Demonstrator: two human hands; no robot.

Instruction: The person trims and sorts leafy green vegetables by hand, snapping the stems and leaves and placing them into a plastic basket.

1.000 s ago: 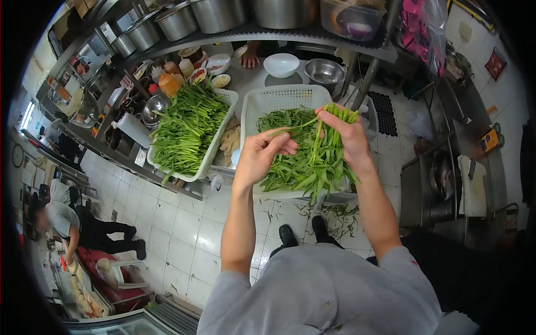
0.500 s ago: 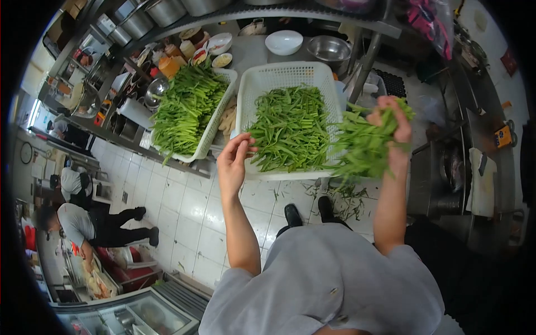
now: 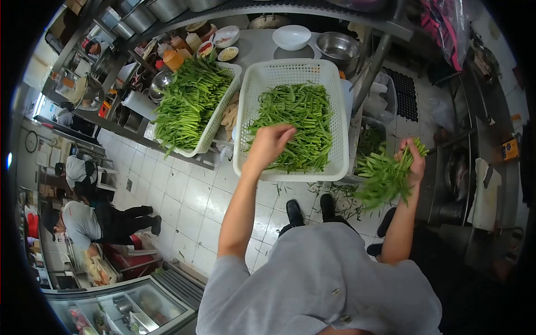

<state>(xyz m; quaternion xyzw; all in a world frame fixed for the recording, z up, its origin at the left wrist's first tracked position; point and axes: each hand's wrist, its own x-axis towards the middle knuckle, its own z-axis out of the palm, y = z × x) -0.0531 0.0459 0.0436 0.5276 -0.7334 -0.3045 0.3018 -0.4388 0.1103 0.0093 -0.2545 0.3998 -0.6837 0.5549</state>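
Note:
My right hand [image 3: 412, 162] is closed around a bunch of leafy greens [image 3: 385, 178], held out past the right side of the white perforated basket [image 3: 340, 162]. Leaves hang down to the left of the fist and the stem ends point up. Over the near left part of that basket is my left hand [image 3: 273, 142], its fingers curled together; whatever they may hold is hidden. Cut greens [image 3: 301, 111] lie spread inside the basket below it. To the left, a second white basket [image 3: 215, 123] is heaped with long-stemmed greens [image 3: 192, 106].
A white bowl [image 3: 291, 37] and a steel bowl [image 3: 338, 46] stand behind the baskets, with sauce bottles [image 3: 173, 58] further left. Scattered leaf bits lie on the tiled floor [image 3: 195, 190]. A co-worker [image 3: 84, 223] bends over a counter at left. A metal post [image 3: 371, 72] rises at right.
My right hand has moved right and down, away from the basket, with the bunch. My left hand has moved right from the basket's edge to over the cut greens, its fingers now curled.

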